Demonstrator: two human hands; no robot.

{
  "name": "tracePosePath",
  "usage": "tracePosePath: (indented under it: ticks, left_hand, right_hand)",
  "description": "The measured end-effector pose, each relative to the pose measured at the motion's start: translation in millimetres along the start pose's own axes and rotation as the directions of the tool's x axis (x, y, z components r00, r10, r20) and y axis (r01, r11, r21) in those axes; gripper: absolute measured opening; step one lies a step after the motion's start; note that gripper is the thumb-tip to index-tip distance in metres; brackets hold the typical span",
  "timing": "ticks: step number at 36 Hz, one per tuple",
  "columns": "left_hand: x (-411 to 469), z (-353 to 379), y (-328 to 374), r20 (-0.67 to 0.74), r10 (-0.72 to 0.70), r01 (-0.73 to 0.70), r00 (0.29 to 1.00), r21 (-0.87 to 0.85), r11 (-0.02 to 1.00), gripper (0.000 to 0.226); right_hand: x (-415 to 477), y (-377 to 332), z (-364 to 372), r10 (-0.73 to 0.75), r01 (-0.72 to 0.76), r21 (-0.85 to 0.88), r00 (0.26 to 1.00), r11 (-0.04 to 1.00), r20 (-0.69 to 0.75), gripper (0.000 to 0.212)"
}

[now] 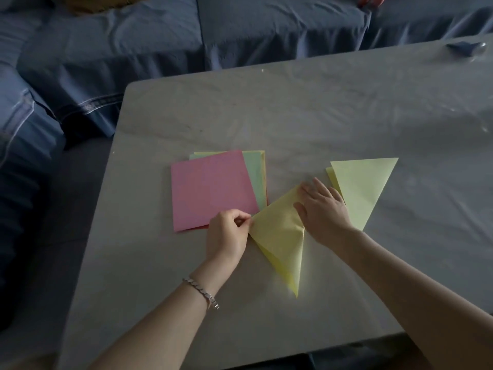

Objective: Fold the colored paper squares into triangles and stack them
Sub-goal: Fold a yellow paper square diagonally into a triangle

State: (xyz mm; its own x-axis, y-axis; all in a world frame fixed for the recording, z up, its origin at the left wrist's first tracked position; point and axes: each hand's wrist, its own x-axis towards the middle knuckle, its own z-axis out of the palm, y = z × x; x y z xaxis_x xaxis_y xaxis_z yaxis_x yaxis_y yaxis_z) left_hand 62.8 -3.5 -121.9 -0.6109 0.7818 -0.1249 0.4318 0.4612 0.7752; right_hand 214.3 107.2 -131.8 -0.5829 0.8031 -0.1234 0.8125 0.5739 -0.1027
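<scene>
A yellow paper folded into a triangle [280, 236] lies near the middle of the table, one point toward me. My left hand [229, 233] pinches its left corner between thumb and fingers. My right hand [321, 209] presses flat on its upper right part, fingers spread. To the right lies a stack of folded pale yellow triangles [365, 188], partly under my right hand. To the left sits a pile of unfolded squares with a pink sheet [210, 188] on top and green and yellow sheets showing beneath.
The table [320, 116] wears a wrinkled grey cover. A blue covered sofa [160, 44] runs along its far and left sides. A small dark blue object [465, 48] lies at the table's far right corner.
</scene>
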Motion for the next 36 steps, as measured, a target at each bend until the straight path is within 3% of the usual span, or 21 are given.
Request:
tracePosePath:
  ticks: [8, 19, 23, 32, 34, 36]
  left_hand:
    - [-1, 0, 1, -0.014, 0.000, 0.000, 1.000, 0.009, 1.000, 0.007]
    - [-1, 1, 0, -0.013, 0.015, -0.014, 1.000, 0.035, 0.999, 0.006]
    - [0, 1, -2, -0.013, 0.019, -0.018, 1.000, 0.048, 0.999, 0.007]
    - [-1, 2, -2, -0.024, 0.019, -0.018, 1.000, 0.029, 0.999, 0.006]
    - [-3, 2, -1, -0.031, 0.023, -0.023, 0.999, -0.014, 1.000, 0.005]
    - [-6, 1, 1, -0.058, 0.025, -0.030, 0.998, -0.097, 0.995, 0.007]
  right_hand:
    - [7, 7, -2, -0.010, 0.006, 0.156, 1.000, 0.988, 0.027, 0.048]
    - [-37, 9, -5, -0.142, 0.109, 0.183, 0.974, 0.977, 0.178, 0.100]
    - [-55, 2, 0, -0.217, 0.196, 0.117, 0.954, 0.974, 0.207, 0.133]
    - [-84, -4, 10, -0.285, 0.262, 0.119, 0.918, 0.958, 0.277, 0.129]
    - [-87, -5, 7, -0.295, 0.244, 0.199, 0.909, 0.949, 0.293, 0.122]
    - [-87, -7, 0, -0.270, 0.161, 0.384, 0.930, 0.909, 0.249, 0.109]
